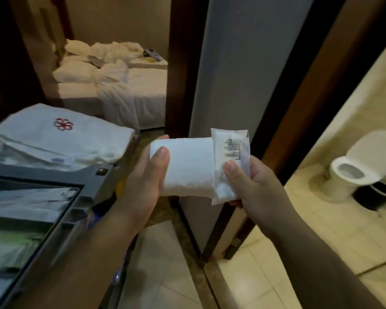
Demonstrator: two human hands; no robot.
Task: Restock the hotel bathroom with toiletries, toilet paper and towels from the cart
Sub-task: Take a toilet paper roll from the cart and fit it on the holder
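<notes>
Now both hands are up between the cart and the bathroom doorway. The left hand [143, 177] grips a white toilet paper roll [187, 168] by its left end, thumb curled over the front and fingertips showing behind the top edge. The roll lies sideways and reaches rightward from that grip towards the other hand. The right hand [256, 184] pinches a white sachet [228, 150] with small printed lines, thumb pressed on its lower front and fingers behind; the sachet stands upright above that pinch, and its left edge overlaps the roll's right end. Left of the left hand's grip sits the grey cart [98, 186], with folded white towels [60, 139] bearing a red flower mark on top and blurred packets [27, 204] in its tray below. Right of the right hand's grip, past the door frame, stand a white toilet [354, 168] and a black bin [376, 195] just beside it. Beyond both grips, an unmade bed [125, 90] shows through the far opening
</notes>
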